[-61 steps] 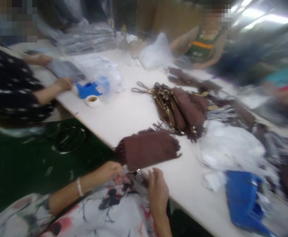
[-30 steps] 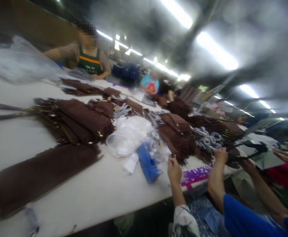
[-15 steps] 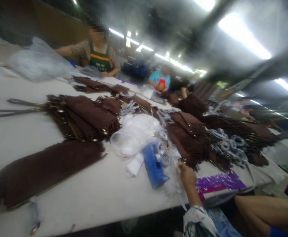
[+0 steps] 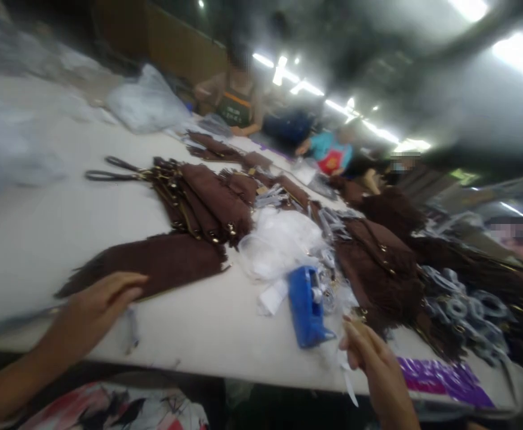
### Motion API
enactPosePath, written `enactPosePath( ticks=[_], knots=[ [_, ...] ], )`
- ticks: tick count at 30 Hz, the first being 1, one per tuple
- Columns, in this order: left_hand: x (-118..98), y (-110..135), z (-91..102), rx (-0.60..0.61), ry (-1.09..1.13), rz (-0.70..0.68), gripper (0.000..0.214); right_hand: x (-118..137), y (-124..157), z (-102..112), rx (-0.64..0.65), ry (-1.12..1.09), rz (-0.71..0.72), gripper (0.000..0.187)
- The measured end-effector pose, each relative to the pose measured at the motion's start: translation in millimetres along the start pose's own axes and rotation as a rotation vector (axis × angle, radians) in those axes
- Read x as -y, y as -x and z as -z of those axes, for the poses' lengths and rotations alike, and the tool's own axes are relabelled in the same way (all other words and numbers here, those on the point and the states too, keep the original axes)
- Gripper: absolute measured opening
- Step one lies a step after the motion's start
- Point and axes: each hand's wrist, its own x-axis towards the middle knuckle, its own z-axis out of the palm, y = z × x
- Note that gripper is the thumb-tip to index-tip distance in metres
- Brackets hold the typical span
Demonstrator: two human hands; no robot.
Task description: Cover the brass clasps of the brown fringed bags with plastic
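My left hand [image 4: 102, 301] is over the near edge of a dark brown fringed suede pouch [image 4: 167, 266] lying flat on the table. Its fingers are loosely bent and apart, and I see nothing between them. At the right, my right hand [image 4: 369, 352] has thumb and fingers pinched together beside gold-coloured metal hardware [image 4: 360, 312] at the corner of a stacked brown bag [image 4: 373, 269]. What the pinch holds is too blurred to make out. A thin white strip [image 4: 350, 387] hangs just below those fingers. Left of this hand stands a blue tape dispenser [image 4: 305, 310].
Fanned brown pouches [image 4: 208, 200] with wrist loops lie behind the flat pouch. White wrapping [image 4: 283, 242] sits mid-table. Coiled wrapped straps [image 4: 462, 304] and purple plastic packaging [image 4: 449, 379] are at the right. Co-workers [image 4: 331, 149] sit across the white table [image 4: 217, 352].
My view has swung left. My left hand has let go of the flat pouch's left end and come above its near edge. My right hand stays near the bag corner, fingers pinched.
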Motion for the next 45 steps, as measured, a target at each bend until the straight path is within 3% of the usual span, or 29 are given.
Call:
enactPosePath(
  ticks=[2,6,8,11,15,19,24,27,29,30,31,33,35,36,38,42,45],
  knots=[
    [-11,8,-7.2,0.033,0.262,0.018,0.034,28,12,-34,0.129,-0.082,0.01,0.048],
    [-42,7,-30.6,0.347,0.816,-0.007,0.046,72,33,-106,0.436,-0.15,-0.046,0.05],
    [-46,5,-41.7,0.512,1.049,0.007,0.059,86,42,-140,0.571,-0.176,-0.082,0.054],
    [-33,8,-55.3,0.75,1.304,0.097,0.063,98,52,-183,0.708,-0.194,-0.091,0.054],
    [0,21,-66.0,0.808,1.303,0.206,0.05,96,52,-218,0.796,-0.207,-0.05,0.048],
    [30,35,-66.0,0.737,1.197,0.302,0.03,86,50,-233,0.743,-0.158,-0.035,0.048],
    [46,47,-66.6,0.605,1.196,0.42,0.028,80,59,-248,0.663,-0.094,-0.066,0.053],
    [44,45,-71.0,0.37,1.158,0.473,0.029,78,66,-255,0.692,-0.112,-0.082,0.052],
    [40,42,-73.2,0.173,1.085,0.418,0.043,78,69,-257,0.737,-0.13,-0.094,0.05],
    [38,40,-74.2,0.131,1.061,0.364,0.053,80,70,-257,0.762,-0.137,-0.099,0.048],
    [36,38,-75.2,0.153,1.057,0.311,0.062,82,71,-256,0.791,-0.144,-0.101,0.047],
    [33,36,-78.3,0.357,1.102,0.269,0.069,88,71,-256,0.84,-0.159,-0.096,0.043],
    [33,35,-82.3,0.586,1.15,0.338,0.056,92,70,-255,0.861,-0.166,-0.079,0.04],
    [34,37,-84.3,0.646,1.157,0.382,0.045,92,68,-254,0.862,-0.16,-0.07,0.04],
    [39,41,-86.8,0.644,1.15,0.44,0.03,86,63,-254,0.842,-0.125,-0.05,0.041],
    [54,53,-85.5,0.565,1.136,0.472,0.037,43,45,-253,0.777,0.054,0.051,0.044],
    [61,60,-81.3,0.575,1.113,0.496,0.04,11,38,-255,0.658,0.378,0.36,0.046]
  ],
)
